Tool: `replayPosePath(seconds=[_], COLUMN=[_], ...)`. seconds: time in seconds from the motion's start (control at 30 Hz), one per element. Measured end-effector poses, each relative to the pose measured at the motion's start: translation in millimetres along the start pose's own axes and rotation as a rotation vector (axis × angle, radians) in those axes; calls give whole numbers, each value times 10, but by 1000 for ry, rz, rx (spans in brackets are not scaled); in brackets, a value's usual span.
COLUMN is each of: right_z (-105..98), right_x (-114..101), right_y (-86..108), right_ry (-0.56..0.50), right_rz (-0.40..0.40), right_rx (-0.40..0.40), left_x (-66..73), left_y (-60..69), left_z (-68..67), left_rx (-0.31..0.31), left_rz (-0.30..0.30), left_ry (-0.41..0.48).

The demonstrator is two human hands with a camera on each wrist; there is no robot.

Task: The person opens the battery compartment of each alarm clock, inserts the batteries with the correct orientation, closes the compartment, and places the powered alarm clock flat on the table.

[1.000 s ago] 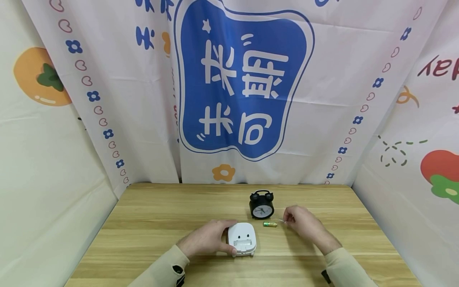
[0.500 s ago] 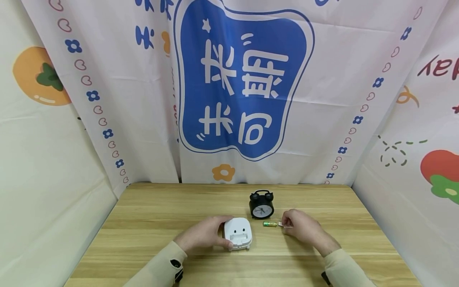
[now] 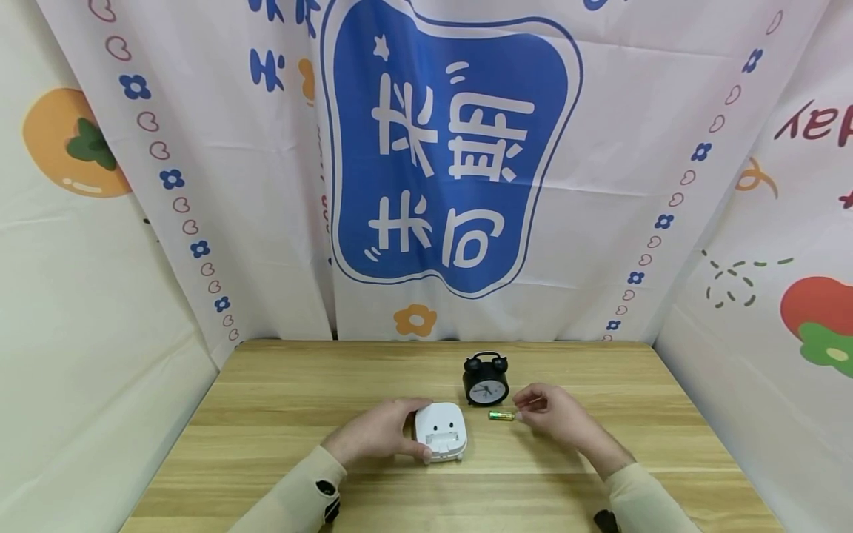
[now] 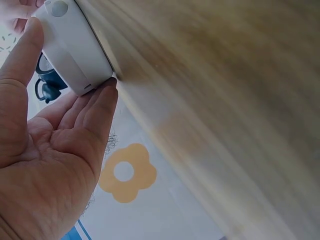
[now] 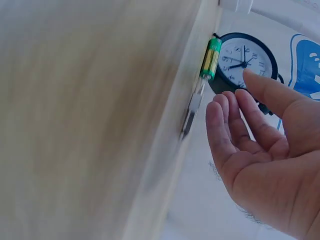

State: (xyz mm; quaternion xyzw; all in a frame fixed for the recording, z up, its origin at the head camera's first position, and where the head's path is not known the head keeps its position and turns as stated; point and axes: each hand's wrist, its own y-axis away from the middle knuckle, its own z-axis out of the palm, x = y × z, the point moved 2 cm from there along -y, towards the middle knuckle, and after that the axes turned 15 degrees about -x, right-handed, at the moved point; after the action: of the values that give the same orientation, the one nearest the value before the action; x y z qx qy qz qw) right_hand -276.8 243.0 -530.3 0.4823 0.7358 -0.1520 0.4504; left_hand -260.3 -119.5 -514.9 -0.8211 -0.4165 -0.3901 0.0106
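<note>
In the head view my left hand (image 3: 383, 433) holds a white rounded device (image 3: 440, 426) by its left side. Two dark dots and an uncovered battery slot (image 3: 442, 438) show on its upper face. The left wrist view has the thumb on one side of the device (image 4: 75, 47) and the fingers against another. To the right, my right hand (image 3: 560, 416) hovers beside a green-and-gold battery (image 3: 501, 416), fingers loosely bent and nothing between them. Close to the battery's end, a small flat, pale piece (image 5: 191, 112) lies on the table in the right wrist view.
A black twin-bell alarm clock (image 3: 486, 381) stands just behind the battery. The wooden table (image 3: 300, 377) ends at a printed cloth backdrop (image 3: 620, 148), with cloth walls on both sides.
My left hand has shifted the white device slightly left and away from me. The right hand has let go of the small flat piece beside the battery, and its fingers have loosened.
</note>
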Motion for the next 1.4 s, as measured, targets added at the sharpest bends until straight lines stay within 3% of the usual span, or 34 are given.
replayPosePath(seconds=[0.2,0.4,0.73,1.0,1.4], right_z=[44,56,90,148,227], right_x=[-11,-44,-94,-176,-257], right_y=[-14,-37,-93,-140,-157], right_ry=[-140,-139,-22,153,248], right_rz=[13,49,51,36,-13], right_rx=[-12,17,-10,19,10], left_x=[-10,-22,-32,-25,-14], left_y=[1,-7,-12,-5,-8], left_z=[0,5,12,10,4], left_rx=[-1,1,3,9,6], left_rz=[-5,2,2,0,-15], left_ry=[-4,-12,-10,-8,-6])
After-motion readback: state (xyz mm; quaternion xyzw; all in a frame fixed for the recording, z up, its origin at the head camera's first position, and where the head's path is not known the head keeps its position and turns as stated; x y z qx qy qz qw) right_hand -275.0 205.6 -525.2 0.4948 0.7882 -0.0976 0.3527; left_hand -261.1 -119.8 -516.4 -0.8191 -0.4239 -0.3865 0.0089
